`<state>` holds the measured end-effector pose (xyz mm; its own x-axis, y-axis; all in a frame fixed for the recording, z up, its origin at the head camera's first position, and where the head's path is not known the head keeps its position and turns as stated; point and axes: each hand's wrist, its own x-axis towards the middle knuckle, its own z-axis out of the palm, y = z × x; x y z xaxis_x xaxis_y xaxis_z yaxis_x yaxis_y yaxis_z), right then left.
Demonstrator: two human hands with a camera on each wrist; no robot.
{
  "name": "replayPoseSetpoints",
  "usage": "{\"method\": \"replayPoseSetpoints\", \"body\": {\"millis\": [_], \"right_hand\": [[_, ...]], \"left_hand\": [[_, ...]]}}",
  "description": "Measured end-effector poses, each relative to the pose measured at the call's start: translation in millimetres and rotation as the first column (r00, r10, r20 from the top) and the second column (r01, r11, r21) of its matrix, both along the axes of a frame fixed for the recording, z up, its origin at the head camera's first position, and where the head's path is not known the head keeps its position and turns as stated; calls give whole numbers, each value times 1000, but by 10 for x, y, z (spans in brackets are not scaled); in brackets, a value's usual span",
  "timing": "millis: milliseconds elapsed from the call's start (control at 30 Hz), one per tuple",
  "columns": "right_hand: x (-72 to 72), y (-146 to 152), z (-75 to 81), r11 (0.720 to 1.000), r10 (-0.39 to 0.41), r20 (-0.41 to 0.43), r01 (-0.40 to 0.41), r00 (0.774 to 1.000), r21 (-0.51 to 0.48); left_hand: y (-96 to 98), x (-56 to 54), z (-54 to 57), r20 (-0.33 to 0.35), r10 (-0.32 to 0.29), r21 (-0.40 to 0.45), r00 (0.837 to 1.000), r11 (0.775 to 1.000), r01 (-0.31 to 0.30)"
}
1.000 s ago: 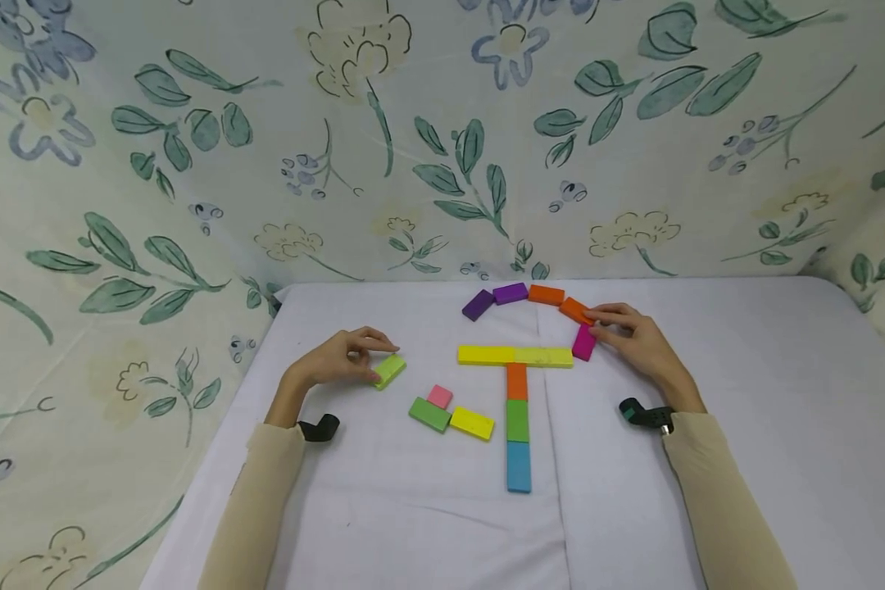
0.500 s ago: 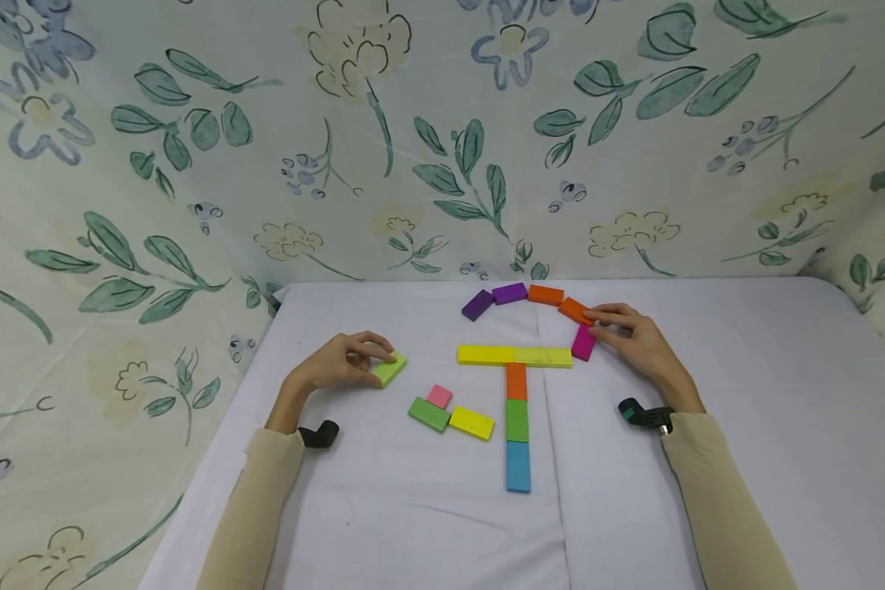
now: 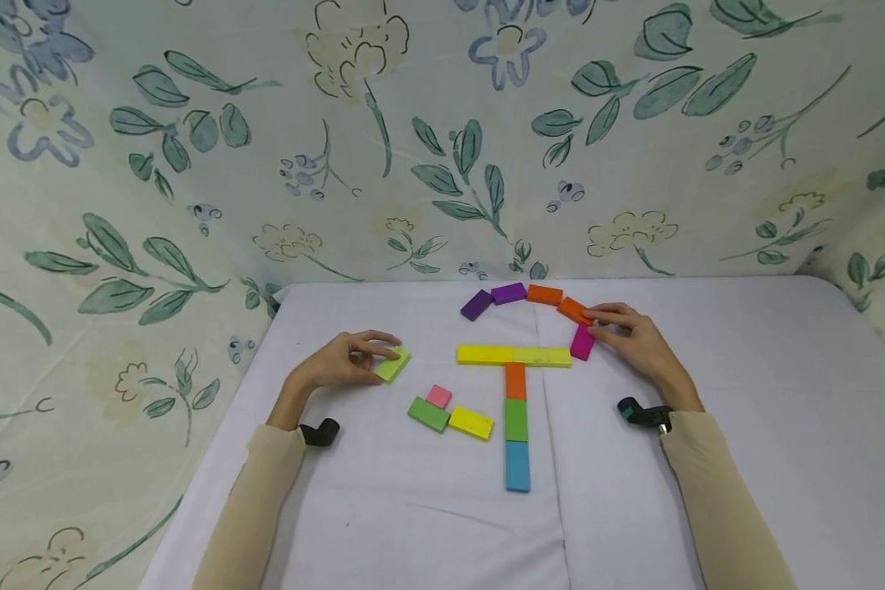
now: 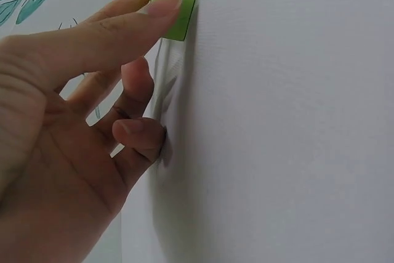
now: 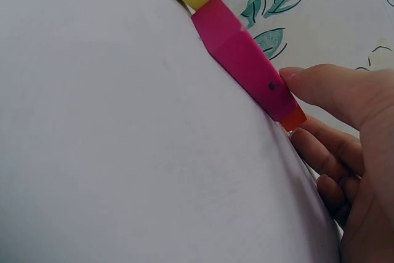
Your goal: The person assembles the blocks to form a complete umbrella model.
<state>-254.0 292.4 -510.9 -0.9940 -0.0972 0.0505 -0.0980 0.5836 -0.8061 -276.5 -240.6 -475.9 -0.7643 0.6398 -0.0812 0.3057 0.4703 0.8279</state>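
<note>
Left of the layout in the head view, my left hand point(image 3: 347, 359) pinches a lime green block point(image 3: 394, 366). The left wrist view shows its thumb pressed on the face of this block point(image 4: 186, 7), the other fingers loosely bent below. My right hand point(image 3: 630, 338) rests at the arc's right end. Its fingertips touch an orange block point(image 3: 574, 310), and its thumb touches a magenta block point(image 3: 582, 342). In the right wrist view the thumb lies against the magenta block's point(image 5: 243, 60) edge; the orange block is mostly hidden behind it.
Purple blocks point(image 3: 509, 293) and another orange block point(image 3: 545, 294) continue the arc. Yellow blocks point(image 3: 485, 355) form a bar over a column ending in a blue block point(image 3: 518, 466). Pink point(image 3: 438, 397), green point(image 3: 428, 415) and yellow point(image 3: 471, 424) blocks lie left of the column on the white cloth.
My left forefinger has come down onto the lime green block, which has shifted slightly right and away from me. The right hand stays at the orange and magenta blocks.
</note>
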Motion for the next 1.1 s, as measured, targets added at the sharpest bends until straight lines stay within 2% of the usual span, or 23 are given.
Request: {"method": "replayPoseSetpoints", "body": {"millis": [167,367,733,900,1100], "right_hand": [[3,2,1,1000,-2,4,2,1000,-3],[-7,7,-4,1000,-3,13,3,1000,-4],[-2,11,-9,1000,-7,16,7,1000,-8],[1,3,-2,1000,-3,17,3,1000,-9],[-7,2,1,1000,-5,17,5,1000,-4]], "left_hand": [[7,-28,-3,7,-2,-15,1000,1000,2],[10,-25,-23,22,41,-32,999,999,-40],[128,-30,-53,-21,87,-3,996,996,-87],[255,-97,-60,-40,100,-3,994,995,-100],[457,-233,-64,-69,101,48,992,994,-98]]}}
